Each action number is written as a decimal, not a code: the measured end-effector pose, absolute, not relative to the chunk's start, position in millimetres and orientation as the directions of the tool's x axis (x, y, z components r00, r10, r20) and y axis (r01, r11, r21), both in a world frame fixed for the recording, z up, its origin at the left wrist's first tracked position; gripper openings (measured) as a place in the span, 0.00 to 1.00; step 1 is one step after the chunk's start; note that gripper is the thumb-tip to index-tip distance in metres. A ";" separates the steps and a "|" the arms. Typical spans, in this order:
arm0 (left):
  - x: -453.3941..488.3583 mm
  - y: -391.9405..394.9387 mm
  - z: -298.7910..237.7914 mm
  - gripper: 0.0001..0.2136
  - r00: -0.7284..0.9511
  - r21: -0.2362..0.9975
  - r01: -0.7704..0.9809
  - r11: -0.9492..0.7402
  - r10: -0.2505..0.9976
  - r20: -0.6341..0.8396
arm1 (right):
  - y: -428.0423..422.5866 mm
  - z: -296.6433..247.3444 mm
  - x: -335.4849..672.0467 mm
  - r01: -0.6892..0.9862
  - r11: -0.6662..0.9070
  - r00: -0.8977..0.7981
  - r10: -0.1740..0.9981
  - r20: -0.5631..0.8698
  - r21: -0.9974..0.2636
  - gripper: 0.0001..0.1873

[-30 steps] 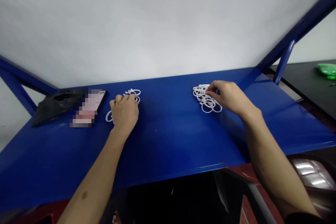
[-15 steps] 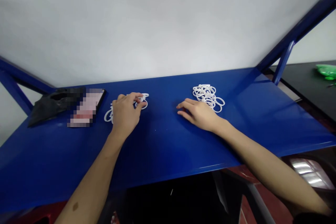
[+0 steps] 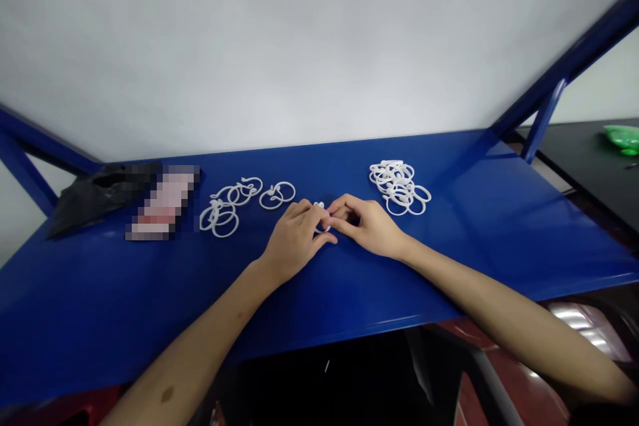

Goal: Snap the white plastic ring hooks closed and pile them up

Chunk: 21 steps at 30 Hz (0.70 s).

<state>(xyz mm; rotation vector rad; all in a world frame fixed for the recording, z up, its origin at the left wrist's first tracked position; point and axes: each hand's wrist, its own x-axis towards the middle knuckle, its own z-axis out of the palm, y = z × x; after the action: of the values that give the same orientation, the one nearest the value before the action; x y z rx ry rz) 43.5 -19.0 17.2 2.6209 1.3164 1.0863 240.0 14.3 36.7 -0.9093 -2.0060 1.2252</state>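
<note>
My left hand and my right hand meet at the middle of the blue shelf, fingers pinched together on a small white ring that is mostly hidden between them. A pile of white rings lies just behind and to the right of my right hand. To the left, several loose white rings are spread out, with a joined pair nearest my left hand.
A blurred-out flat object and a black bag lie at the shelf's far left. Blue frame struts rise at the right. A dark table with a green object stands beyond on the right.
Both hands left their piles and came together at the shelf's middle; the left hand carried a ring there, leaving a joined pair behind on the shelf.
</note>
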 end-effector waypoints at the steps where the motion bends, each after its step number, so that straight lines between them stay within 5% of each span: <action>1: 43.7 -19.2 17.5 0.17 0.402 0.310 0.695 -0.649 0.708 0.580 | 14.2 36.6 239.9 0.232 0.334 -0.568 0.809 0.151 -0.914 0.08; 10: 38.8 -14.7 24.8 0.08 0.096 0.525 0.751 -0.400 0.853 0.513 | 18.4 36.1 244.6 0.265 0.463 -0.508 0.813 0.286 -0.845 0.05; 16: 36.4 -12.7 32.7 0.07 0.138 0.775 0.574 -0.265 0.964 0.227 | 16.6 35.0 245.8 0.268 0.556 -0.560 0.754 0.343 -0.787 0.07; 21: 40.8 -17.6 35.3 0.04 0.174 0.860 0.466 -0.209 0.974 0.142 | 15.9 33.2 247.3 0.242 0.656 -0.590 0.684 0.428 -0.715 0.06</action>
<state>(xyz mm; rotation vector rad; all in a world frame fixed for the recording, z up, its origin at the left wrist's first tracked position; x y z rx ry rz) 40.8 -17.6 35.3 1.7772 1.3670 0.9577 247.3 15.9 33.2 -0.7146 -2.1586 0.7970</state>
